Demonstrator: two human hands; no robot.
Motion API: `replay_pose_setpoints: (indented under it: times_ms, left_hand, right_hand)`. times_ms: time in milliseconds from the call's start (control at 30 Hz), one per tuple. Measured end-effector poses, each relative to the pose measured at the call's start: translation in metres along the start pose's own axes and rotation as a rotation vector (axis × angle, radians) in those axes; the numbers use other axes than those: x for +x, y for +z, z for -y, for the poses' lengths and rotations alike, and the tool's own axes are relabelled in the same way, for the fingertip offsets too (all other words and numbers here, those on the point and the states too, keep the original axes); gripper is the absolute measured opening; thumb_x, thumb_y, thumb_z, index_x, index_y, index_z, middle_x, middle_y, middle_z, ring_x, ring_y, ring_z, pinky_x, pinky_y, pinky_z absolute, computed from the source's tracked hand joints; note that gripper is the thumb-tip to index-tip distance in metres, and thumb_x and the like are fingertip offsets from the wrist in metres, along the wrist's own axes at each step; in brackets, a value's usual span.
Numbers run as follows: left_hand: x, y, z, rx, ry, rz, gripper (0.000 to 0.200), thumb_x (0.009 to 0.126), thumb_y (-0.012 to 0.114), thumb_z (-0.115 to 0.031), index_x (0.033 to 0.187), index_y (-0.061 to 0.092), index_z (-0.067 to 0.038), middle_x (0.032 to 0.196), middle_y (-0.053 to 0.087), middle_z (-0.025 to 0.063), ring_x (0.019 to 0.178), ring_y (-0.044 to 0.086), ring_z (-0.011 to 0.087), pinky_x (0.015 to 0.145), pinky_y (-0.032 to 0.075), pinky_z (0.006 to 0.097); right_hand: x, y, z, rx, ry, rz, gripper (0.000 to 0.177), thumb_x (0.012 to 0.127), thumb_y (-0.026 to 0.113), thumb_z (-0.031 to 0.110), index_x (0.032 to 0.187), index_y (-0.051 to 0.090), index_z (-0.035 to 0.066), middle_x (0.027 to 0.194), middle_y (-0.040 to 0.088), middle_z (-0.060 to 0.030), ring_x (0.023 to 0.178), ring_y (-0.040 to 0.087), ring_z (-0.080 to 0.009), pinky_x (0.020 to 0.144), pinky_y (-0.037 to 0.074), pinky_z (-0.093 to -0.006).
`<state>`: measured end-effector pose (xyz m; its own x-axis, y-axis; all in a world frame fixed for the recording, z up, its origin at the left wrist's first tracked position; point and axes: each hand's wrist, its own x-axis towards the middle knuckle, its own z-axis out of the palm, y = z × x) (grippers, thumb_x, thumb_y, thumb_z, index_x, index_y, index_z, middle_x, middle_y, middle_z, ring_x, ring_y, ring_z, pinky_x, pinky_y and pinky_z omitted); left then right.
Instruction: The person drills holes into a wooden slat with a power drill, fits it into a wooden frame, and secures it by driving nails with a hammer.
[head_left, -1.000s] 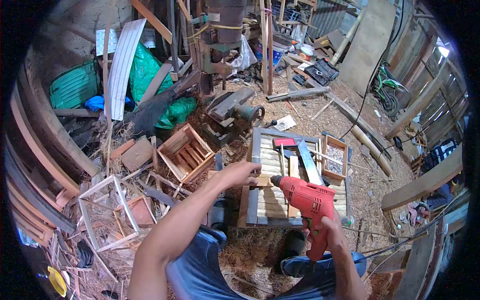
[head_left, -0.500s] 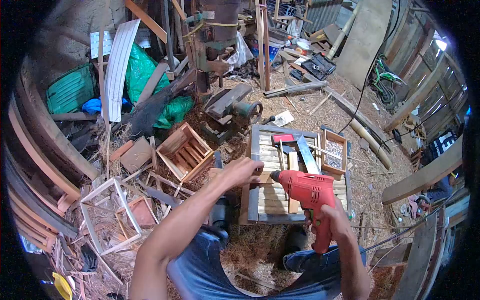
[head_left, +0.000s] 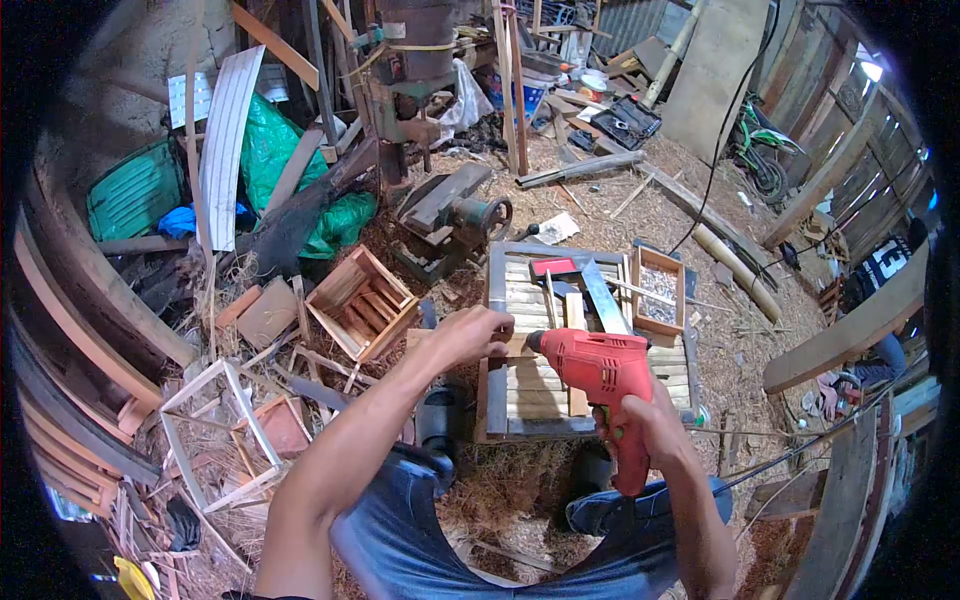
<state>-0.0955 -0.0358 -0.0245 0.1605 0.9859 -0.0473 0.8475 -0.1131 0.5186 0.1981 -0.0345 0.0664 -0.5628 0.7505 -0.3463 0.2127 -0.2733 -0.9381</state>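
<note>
"So, what's changed over the last second?"

"Mostly the viewpoint: everything slides a little leftward and upward together. The red drill [head_left: 600,365] keeps its place over the slatted panel [head_left: 497,290], its chuck still just beside the fingers of the left hand [head_left: 475,332]."

"Meaning what for the work?"

"I'd judge it as steady positioning rather than visible progress. I see no new mark on the wood strip [head_left: 520,346], though the drill and hand hide much of it."

"Where is that strip?"

"Across the panel's left edge, under the left hand. Whether the drill touches it, I can't tell."

"And the hands?"

"The left arm reaches forward with the elbow bent and the wrist arched; its fingers curl narrowly at the strip, but gripping or merely pressing, I can't say. The right hand [head_left: 655,425] is wrapped around the drill's handle, forearm rising from below, the drill's nose aimed leftward."

"Anything close by?"

"A metal blade [head_left: 604,295] lies beyond the drill, near a wooden tray [head_left: 656,326]."
</note>
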Motion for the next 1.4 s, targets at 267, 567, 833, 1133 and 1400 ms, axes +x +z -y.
replay_pose_setpoints:
  times_ms: [267, 567, 833, 1133, 1400]
  left_hand:
    - [0.001, 0.004, 0.006, -0.080, 0.012, -0.010, 0.035, 0.077, 0.072, -0.028, 0.102, 0.063, -0.005, 0.095, 0.067, 0.0164, 0.090, 0.064, 0.0352, 0.076, 0.050, 0.0426]
    - [0.011, 0.010, -0.008, 0.111, -0.049, -0.186, 0.043, 0.076, 0.072, -0.029, 0.114, 0.063, -0.012, 0.102, 0.067, 0.0147, 0.098, 0.063, 0.0338, 0.082, 0.051, 0.0426]
    - [0.011, -0.032, -0.028, -0.652, 0.002, -0.546, 0.033, 0.078, 0.074, -0.020, 0.101, 0.061, 0.000, 0.085, 0.064, 0.0068, 0.077, 0.059, 0.0122, 0.071, 0.048, 0.0286]
    - [-0.015, -0.053, -0.055, -1.190, -0.019, -0.572, 0.042, 0.084, 0.069, -0.013, 0.119, 0.047, -0.006, 0.106, 0.059, 0.0053, 0.096, 0.058, 0.0164, 0.074, 0.051, 0.0354]
    - [-0.021, -0.045, -0.064, -1.375, -0.132, -0.570, 0.045, 0.087, 0.065, -0.011, 0.125, 0.041, -0.010, 0.107, 0.057, 0.0045, 0.094, 0.059, 0.0164, 0.071, 0.054, 0.0338]
  right_hand:
    - [0.001, 0.004, -0.007, -0.016, -0.092, -0.011, 0.053, 0.069, 0.048, 0.011, 0.121, 0.044, 0.004, 0.085, 0.058, -0.0092, 0.063, 0.061, -0.0184, 0.045, 0.050, -0.0300]
    - [-0.029, -0.042, 0.009, 0.298, -0.044, 0.074, 0.058, 0.067, 0.050, 0.009, 0.124, 0.044, 0.002, 0.097, 0.061, -0.0148, 0.084, 0.065, -0.0293, 0.063, 0.058, -0.0417]
    - [0.005, -0.055, -0.006, -1.044, -0.653, -0.314, 0.084, 0.065, 0.067, 0.012, 0.140, 0.030, 0.007, 0.101, 0.061, -0.0249, 0.090, 0.061, -0.0399, 0.074, 0.051, -0.0487]
    - [0.086, -0.049, -0.071, -1.597, -0.727, -0.305, 0.078, 0.074, 0.061, 0.011, 0.144, 0.026, 0.012, 0.097, 0.057, -0.0236, 0.088, 0.058, -0.0390, 0.066, 0.052, -0.0483]
    - [0.087, -0.038, -0.067, -1.587, -0.516, -0.243, 0.083, 0.074, 0.065, 0.020, 0.145, 0.023, 0.013, 0.113, 0.049, -0.0237, 0.106, 0.050, -0.0381, 0.083, 0.046, -0.0548]
